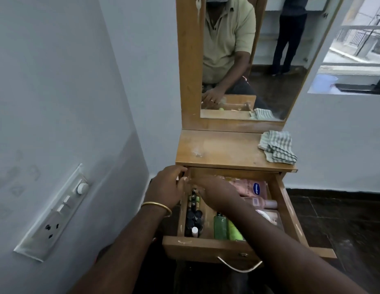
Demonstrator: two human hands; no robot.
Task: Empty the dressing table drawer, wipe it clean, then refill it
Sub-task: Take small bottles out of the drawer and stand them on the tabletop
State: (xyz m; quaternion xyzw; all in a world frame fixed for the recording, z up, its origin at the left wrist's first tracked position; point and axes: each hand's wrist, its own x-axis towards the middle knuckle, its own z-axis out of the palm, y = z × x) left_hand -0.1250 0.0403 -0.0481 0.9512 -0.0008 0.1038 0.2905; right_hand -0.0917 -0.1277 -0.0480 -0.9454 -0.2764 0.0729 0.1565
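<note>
Both hands are reaching into the pulled-out wooden drawer [208, 245] of the dressing table. The left hand [166, 187] (gold bangle at the wrist) is curling its fingers at the drawer's back left corner; whether it is gripping anything cannot be told. The right hand [210, 190] is lying over the small dark bottles [193, 219], its grip hidden. A striped folded cloth [277, 148] is resting on the tabletop.

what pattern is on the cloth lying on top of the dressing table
The cloth has green-grey and white stripes, seen in the head view.

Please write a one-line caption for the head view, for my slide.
Both hands, left and right, reach into the open, still full drawer; cloth waits on top.
</note>
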